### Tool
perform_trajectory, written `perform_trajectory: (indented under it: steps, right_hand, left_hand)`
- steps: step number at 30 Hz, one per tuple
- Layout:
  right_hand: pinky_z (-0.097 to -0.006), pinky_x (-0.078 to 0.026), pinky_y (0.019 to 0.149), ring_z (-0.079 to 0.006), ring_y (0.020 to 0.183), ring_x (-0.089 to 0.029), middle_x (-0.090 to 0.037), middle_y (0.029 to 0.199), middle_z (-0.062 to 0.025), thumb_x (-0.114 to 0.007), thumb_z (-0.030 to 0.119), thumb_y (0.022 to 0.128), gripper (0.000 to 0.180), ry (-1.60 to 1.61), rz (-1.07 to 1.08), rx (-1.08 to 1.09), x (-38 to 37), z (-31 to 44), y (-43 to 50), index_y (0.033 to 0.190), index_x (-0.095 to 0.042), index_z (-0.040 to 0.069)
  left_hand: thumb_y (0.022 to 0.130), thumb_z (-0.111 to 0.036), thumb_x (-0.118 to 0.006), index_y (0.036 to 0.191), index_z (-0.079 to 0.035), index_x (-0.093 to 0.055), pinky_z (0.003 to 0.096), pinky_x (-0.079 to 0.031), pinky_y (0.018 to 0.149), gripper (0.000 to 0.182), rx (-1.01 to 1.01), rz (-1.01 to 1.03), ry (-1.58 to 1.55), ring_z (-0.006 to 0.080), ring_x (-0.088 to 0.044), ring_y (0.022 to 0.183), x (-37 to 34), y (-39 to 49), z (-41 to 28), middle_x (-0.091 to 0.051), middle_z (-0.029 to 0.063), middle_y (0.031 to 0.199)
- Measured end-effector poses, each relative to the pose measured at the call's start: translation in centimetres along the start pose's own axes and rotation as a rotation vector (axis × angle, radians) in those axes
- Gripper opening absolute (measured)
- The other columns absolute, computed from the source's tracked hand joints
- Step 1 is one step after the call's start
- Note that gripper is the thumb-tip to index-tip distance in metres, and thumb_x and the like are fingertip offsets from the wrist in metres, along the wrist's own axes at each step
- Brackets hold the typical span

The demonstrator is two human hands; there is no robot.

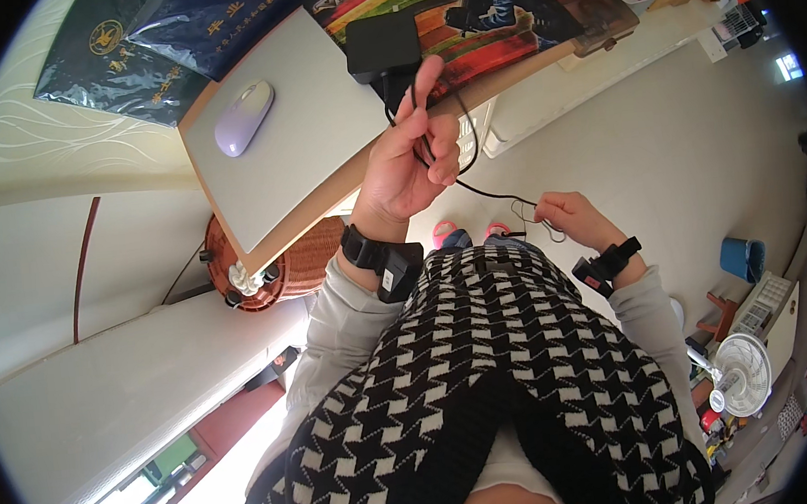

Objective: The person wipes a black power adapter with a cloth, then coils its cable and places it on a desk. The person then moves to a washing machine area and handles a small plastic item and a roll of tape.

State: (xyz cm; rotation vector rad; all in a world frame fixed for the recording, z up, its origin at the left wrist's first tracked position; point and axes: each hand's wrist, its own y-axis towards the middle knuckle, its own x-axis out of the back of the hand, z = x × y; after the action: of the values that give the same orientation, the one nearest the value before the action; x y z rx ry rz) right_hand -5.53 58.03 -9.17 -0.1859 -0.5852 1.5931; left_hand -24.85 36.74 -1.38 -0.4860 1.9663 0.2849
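Observation:
My left hand [415, 151] is raised in front of the desk edge, with a thin black cable [468, 131] looped through its fingers. That cable joins a square black power adapter [382, 43], which rests at the edge of a colourful printed mouse mat [440, 11] or hangs just above it; I cannot tell which. From the left hand the cable runs down and across to my right hand [573, 217], whose fingers pinch it out over the floor. A thin wire loop [553, 230] dangles beside the right fingers. Both wrists wear black strapped devices.
A white and purple computer mouse [245, 119] lies on a pale desk pad [292, 128]. Dark certificate folders [196, 25] lean at the back. Below the desk corner stands a brown woven basket stool [296, 261]. A white fan [742, 373] and a blue bin [742, 260] are at right.

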Motion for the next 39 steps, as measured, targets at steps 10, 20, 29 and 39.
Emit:
perform_trajectory:
  steps: [10, 20, 29, 39]
  right_hand:
    - [-0.0287, -0.046, 0.072, -0.0155, 0.074, -0.057, -0.062, 0.077, -0.0039, -0.054, 0.024, 0.09, 0.026, 0.016, -0.125, -0.059, 1.1, -5.6, 2.6, 0.084, -0.062, 0.0]
    - [-0.0268, -0.04, 0.058, -0.0108, 0.065, -0.05, -0.057, 0.067, -0.0044, -0.055, 0.025, 0.09, 0.025, 0.244, -0.367, 0.273, 0.6, 12.1, 3.6, 0.084, -0.061, 0.001]
    - [-0.0394, -0.046, 0.058, -0.033, 0.067, -0.06, -0.062, 0.075, -0.0116, -0.053, 0.023, 0.092, 0.019, -0.252, -0.082, 0.552, -3.8, 14.8, -0.9, 0.104, -0.059, 0.01]
    - [-0.0381, -0.048, 0.073, -0.0345, 0.079, -0.061, -0.062, 0.086, -0.0167, -0.052, 0.023, 0.091, 0.037, -0.115, 0.101, 0.341, -4.9, 7.9, -0.8, 0.125, -0.052, 0.007]
  left_hand:
    - [0.103, -0.033, -0.033, 0.149, -0.037, 0.0, 0.0164, -0.028, 0.031, 0.057, 0.245, 0.324, 0.03, 0.0032, -0.036, 0.032, 0.7, 0.1, -0.3, -0.055, 0.0184, 0.085]
    - [0.098, -0.057, -0.022, 0.139, -0.024, -0.029, 0.0169, -0.03, 0.036, 0.053, 0.675, 0.143, 0.415, 0.0039, -0.03, 0.033, 0.2, 0.3, -1.0, -0.057, 0.0168, 0.08]
    - [0.083, -0.076, -0.027, 0.138, -0.013, -0.03, 0.0173, -0.026, 0.042, 0.083, 0.488, 0.15, 0.38, 0.0047, -0.028, 0.044, 0.4, -0.3, -0.2, -0.053, 0.0107, 0.077]
    - [0.092, -0.025, -0.04, 0.141, -0.018, -0.027, 0.0281, -0.039, 0.049, 0.051, 0.162, 0.094, 0.406, 0.0161, -0.043, 0.056, 0.1, 0.8, 0.3, -0.051, 0.0113, 0.073]
